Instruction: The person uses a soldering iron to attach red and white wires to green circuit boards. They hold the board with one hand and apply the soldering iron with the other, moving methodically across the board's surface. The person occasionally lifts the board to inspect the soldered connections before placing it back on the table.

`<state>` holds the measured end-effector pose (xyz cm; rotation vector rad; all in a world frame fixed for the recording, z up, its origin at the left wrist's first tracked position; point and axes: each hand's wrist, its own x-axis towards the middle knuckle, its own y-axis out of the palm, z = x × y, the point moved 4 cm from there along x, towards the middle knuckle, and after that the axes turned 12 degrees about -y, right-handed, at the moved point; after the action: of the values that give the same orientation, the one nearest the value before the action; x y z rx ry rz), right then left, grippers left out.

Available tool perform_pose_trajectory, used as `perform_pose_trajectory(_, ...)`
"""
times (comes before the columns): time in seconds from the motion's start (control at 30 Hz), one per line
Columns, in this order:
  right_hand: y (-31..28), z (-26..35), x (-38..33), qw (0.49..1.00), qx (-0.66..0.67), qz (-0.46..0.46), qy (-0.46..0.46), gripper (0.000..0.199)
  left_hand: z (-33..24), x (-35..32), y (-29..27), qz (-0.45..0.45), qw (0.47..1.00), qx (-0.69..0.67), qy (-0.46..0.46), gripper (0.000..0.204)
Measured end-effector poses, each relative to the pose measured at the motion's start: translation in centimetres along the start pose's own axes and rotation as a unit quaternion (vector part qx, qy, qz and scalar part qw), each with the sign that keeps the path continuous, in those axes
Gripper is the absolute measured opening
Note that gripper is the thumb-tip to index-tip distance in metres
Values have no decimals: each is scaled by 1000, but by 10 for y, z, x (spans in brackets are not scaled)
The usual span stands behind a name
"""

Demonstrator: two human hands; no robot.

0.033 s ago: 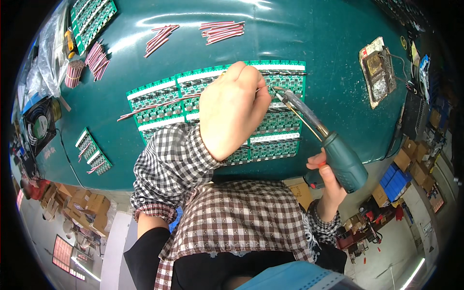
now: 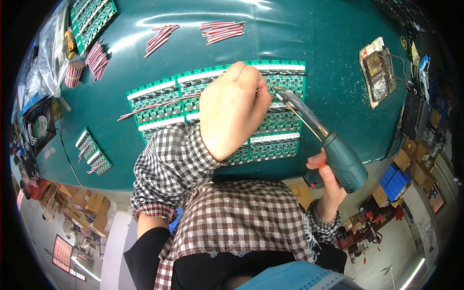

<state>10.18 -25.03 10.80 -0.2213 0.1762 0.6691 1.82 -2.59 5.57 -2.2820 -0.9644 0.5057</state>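
Observation:
Green circuit boards [image 2: 275,124] lie joined in a panel on the table, with white strips and rows of small black parts. Over their upper middle, my left hand [image 2: 232,108] is closed in a pinch; a thin wire end shows at its fingertips, the rest hidden by the hand. To its left, red-and-white wires [image 2: 162,104] run along one row of the boards and pass under the hand. My right hand [image 2: 331,187] grips a green-handled soldering gun [image 2: 345,162]. Its tip meets the board just right of my left fingertips.
Loose wire piles [image 2: 222,32] lie at the back, and a banded wire bundle [image 2: 74,73] at the left. A small board [image 2: 94,151] and a black fan [image 2: 40,124] are also on the left. On the right sits a dirty solder-stained tray [image 2: 377,72].

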Motion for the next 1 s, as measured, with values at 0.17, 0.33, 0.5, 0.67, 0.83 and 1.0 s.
perform_pose_trajectory(0.17, -1, -2, 1, 1000, 4, 11, -9, 27, 0, -1, 0, -11, 1000, 4, 2, 11)
perform_pose_trajectory(0.33, 0, -1, 1, 1000, -4, 7, -12, 26, 1, -1, 1, -1, 1000, 24, -1, 12)
perform_pose_trajectory(0.5, 0, -1, 2, 1000, 0, 11, -11, 26, 1, -1, 1, -7, 1000, 9, 4, 12)
perform_pose_trajectory(0.67, 0, 0, 0, 1000, 0, 3, -7, 26, 0, -2, 0, -8, 1000, 16, 5, 12)
perform_pose_trajectory(0.83, 1, 0, 1, 1000, -4, 2, -9, 26, 0, -2, 1, -12, 1000, 13, 2, 12)
perform_pose_trajectory(1.0, 1, 1, 2, 1000, -11, 7, -10, 25, 1, -2, 2, -11, 1000, 13, 0, 12)
